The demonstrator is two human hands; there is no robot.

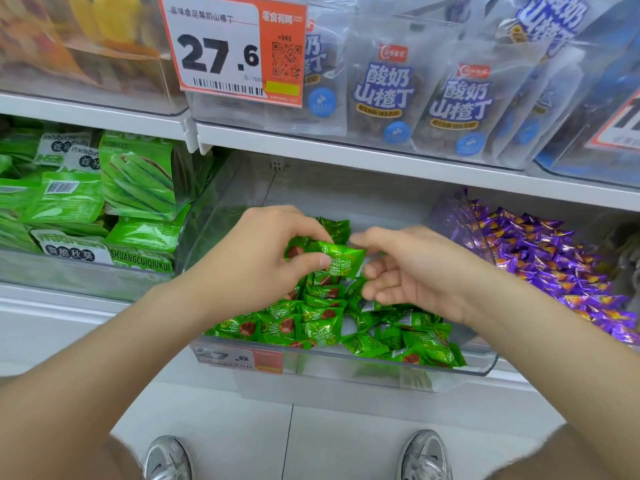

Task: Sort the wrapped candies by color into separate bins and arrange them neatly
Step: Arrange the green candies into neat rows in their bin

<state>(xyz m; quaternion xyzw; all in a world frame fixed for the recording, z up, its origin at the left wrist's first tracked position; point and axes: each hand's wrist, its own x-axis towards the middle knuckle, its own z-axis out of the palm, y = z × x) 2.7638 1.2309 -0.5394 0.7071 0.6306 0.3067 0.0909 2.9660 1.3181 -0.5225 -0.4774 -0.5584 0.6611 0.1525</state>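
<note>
Middle clear bin [346, 367] holds only green candies [322, 327], loosely heaped, not yet neat. Purple candies [554, 258] lie apart in the neighbouring bin to the right. Sorting appears largely done, tidying outstanding. Left hand [263, 258] pinches one green candy [341, 256] above the heap; right hand [415, 271] loosely curled, empty.

Price tag [221, 46] reads 27.6, bin label [239, 358] 27.8, pouches [384, 95] 酸奶山楂丁.

Left hand [256, 258] and right hand [415, 271] bare, nails short and plain. Forearms [114, 341] uncovered right to the frame edge. At the bottom, left shoe [166, 459] and right shoe [426, 455]: silver-grey mesh trainers, rounded toes, grey laces, small dark mark on each upper, heels cropped
</note>
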